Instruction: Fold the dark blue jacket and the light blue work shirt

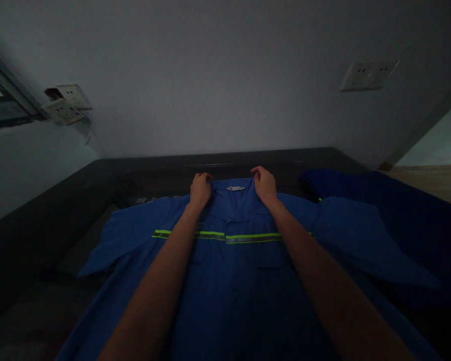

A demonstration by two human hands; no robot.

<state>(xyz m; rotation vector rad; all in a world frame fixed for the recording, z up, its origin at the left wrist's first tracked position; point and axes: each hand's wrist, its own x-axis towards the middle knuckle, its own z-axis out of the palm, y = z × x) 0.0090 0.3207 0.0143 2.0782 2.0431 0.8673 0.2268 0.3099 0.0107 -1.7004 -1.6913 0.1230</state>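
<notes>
A blue short-sleeved work shirt (225, 281) lies spread face up, its collar pointing away from me and its sleeves out to both sides. Yellow-green and grey reflective strips cross its chest, and a small white label shows inside the neck. My left hand (200, 191) is closed on the left side of the collar, thumb and fingers pinching the cloth. On the collar's right side, my right hand (264, 184) pinches the fabric in the same way. My forearms cover parts of the chest and the strip.
The shirt rests on a dark sofa (86, 185) with raised back and side. Darker blue cloth (409, 215) lies at the right. Behind is a pale wall with a double socket (370, 75); more sockets (65, 108) are at the left, near a window-like frame (7, 100).
</notes>
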